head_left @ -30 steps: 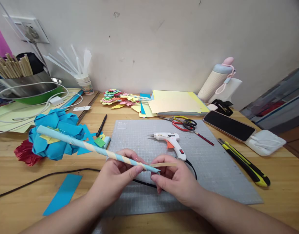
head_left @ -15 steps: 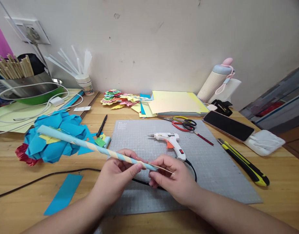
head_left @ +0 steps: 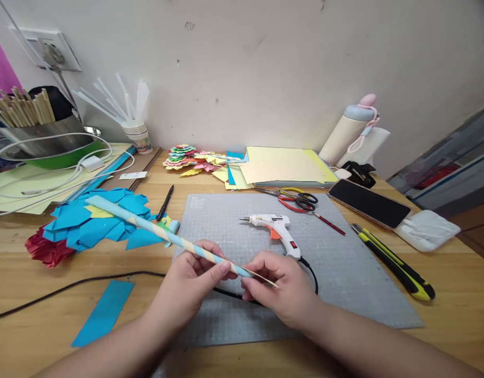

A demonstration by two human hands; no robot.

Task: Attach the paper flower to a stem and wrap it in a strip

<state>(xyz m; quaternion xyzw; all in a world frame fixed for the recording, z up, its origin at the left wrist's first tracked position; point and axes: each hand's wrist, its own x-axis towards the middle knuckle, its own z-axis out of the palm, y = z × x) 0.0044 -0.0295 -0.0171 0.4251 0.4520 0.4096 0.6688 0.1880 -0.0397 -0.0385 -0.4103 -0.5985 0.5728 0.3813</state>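
Note:
My left hand (head_left: 194, 281) is closed around a paper tube (head_left: 182, 242) wrapped in a blue and cream spiral. The tube slants up to the left, its far end lying over a blue paper flower (head_left: 74, 223); whether they are joined I cannot tell. At the tube's lower end, my right hand (head_left: 287, 289) pinches with thumb and fingers, and a thin cream paper strip (head_left: 263, 278) sticks out there, seen nearly edge-on. Some right fingertips are hidden behind the tube. A white glue gun (head_left: 279, 229) lies just beyond my hands on the grey cutting mat (head_left: 356, 294).
A black cord (head_left: 107, 278) crosses the table at left, near a blue paper strip (head_left: 102, 315). A red paper flower (head_left: 48, 247) lies left. Scissors (head_left: 300, 199), a pencil (head_left: 330, 224), a utility knife (head_left: 395, 265) and a phone (head_left: 370, 203) are at right. Coloured paper (head_left: 285, 165) is stacked behind.
The tube's far end has shifted right and slightly toward its lower end. The blue flower has moved and tilted along with it. Both hands keep nearly the same place and grip.

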